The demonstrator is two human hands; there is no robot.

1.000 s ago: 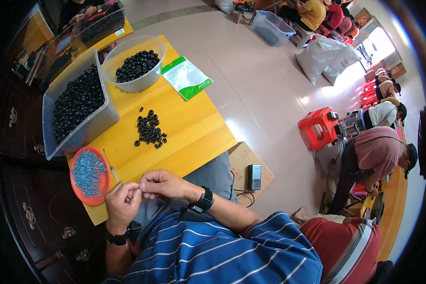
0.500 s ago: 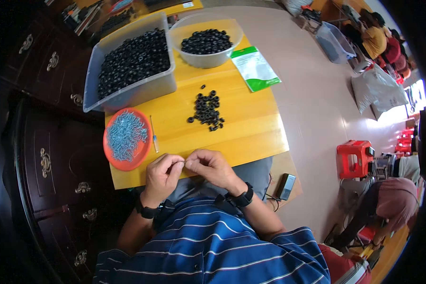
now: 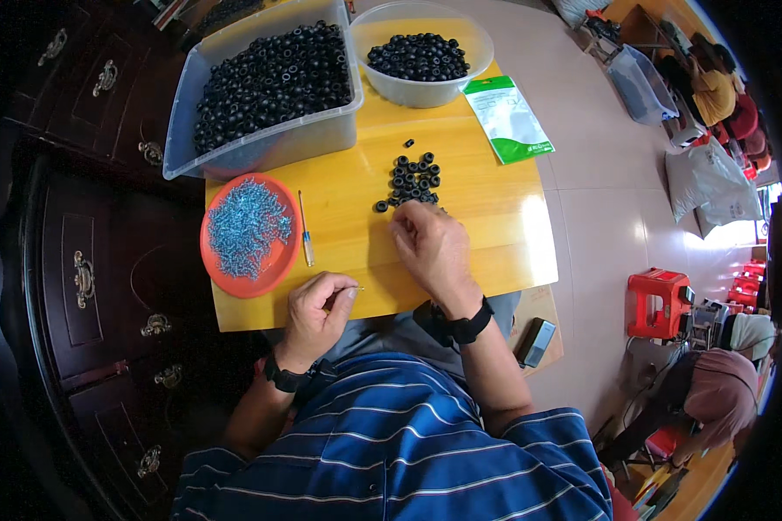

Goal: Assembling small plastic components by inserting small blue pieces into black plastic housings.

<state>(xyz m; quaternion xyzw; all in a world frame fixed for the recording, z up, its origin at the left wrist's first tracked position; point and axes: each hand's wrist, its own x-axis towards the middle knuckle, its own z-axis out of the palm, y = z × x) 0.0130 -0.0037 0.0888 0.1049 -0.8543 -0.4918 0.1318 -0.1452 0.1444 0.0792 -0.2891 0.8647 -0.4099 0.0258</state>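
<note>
My left hand (image 3: 319, 314) is at the table's near edge, thumb and forefinger pinching a small thin metal piece (image 3: 361, 288) whose end sticks out to the right. Farther out, my right hand (image 3: 436, 249) reaches over the near side of a loose pile of black rings (image 3: 411, 177). Its fingers are curled, and whatever is between them is hidden. Left of the pile, a slim screwdriver (image 3: 308, 248) with a clear handle lies beside an orange plate (image 3: 217, 281) of bluish metal screws (image 3: 245, 227).
At the back of the yellow table (image 3: 487, 247) stand a large clear bin (image 3: 274, 143) and a round clear tub (image 3: 421, 92), both holding black rings. A green and white packet (image 3: 509, 122) lies at the right. Dark drawers (image 3: 82, 278) border the left; a red stool (image 3: 656, 304) stands right.
My hands have parted. The right has moved away from the left, out to the ring pile, while the left keeps its pinch near the table edge. The whole view has shifted slightly.
</note>
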